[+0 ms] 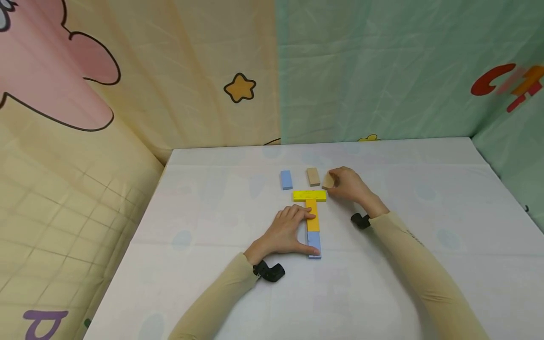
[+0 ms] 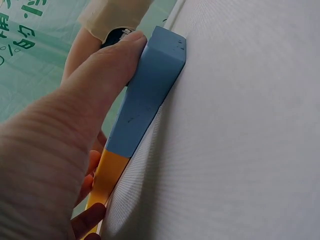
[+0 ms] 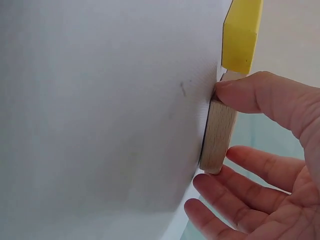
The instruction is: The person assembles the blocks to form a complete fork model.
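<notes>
A yellow block (image 1: 301,196) lies crosswise at the top of an orange block (image 1: 312,225), and a light blue block (image 1: 313,239) continues the column toward the front, making a T. My left hand (image 1: 282,235) spreads along the column's left side. Its thumb rests on the blue block (image 2: 145,100), while its fingertips touch the orange block (image 2: 111,172) farther up. At the yellow bar's right end, my right hand (image 1: 349,185) pinches a plain wooden block (image 3: 218,132) between thumb and fingers, low at the tabletop. The yellow block (image 3: 242,37) is just beyond the thumb.
Behind the yellow bar lie another wooden block (image 1: 313,176) and a separate light blue block (image 1: 286,180). White cloth covers the table (image 1: 204,203). Printed curtains (image 1: 382,85) hang along the back and sides. Each wrist carries a black camera strap.
</notes>
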`<state>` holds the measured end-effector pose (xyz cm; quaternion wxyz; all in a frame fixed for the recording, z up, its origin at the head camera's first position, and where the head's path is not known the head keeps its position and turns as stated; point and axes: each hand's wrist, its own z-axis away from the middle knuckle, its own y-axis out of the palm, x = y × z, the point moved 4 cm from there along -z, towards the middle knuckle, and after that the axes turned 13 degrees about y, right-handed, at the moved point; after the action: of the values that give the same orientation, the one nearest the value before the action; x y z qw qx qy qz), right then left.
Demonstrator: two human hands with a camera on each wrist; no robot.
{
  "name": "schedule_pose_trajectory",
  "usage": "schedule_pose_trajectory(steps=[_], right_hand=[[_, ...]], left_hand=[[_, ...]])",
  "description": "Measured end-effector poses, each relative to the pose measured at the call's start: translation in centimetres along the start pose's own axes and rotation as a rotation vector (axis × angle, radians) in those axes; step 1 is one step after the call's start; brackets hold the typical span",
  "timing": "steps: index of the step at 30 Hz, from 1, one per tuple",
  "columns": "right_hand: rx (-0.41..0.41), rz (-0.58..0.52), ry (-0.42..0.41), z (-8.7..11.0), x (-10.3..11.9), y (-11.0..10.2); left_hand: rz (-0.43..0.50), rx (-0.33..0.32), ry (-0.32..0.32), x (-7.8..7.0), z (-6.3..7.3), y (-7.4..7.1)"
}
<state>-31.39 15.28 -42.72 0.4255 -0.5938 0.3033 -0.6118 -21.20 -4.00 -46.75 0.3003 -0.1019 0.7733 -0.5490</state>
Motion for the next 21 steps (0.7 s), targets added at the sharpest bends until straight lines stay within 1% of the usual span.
schedule_pose_trajectory(steps=[7,21], right_hand=[[0.034,0.028,-0.015,-0.22,0.21,0.30],[0.073,0.086,-0.067,-0.22,0.29,0.27]], left_hand=[[0.000,0.001,-0.001,0.02,0.01,0.00],[0.013,0.002,-0.006,-0.05,0.08,-0.16]])
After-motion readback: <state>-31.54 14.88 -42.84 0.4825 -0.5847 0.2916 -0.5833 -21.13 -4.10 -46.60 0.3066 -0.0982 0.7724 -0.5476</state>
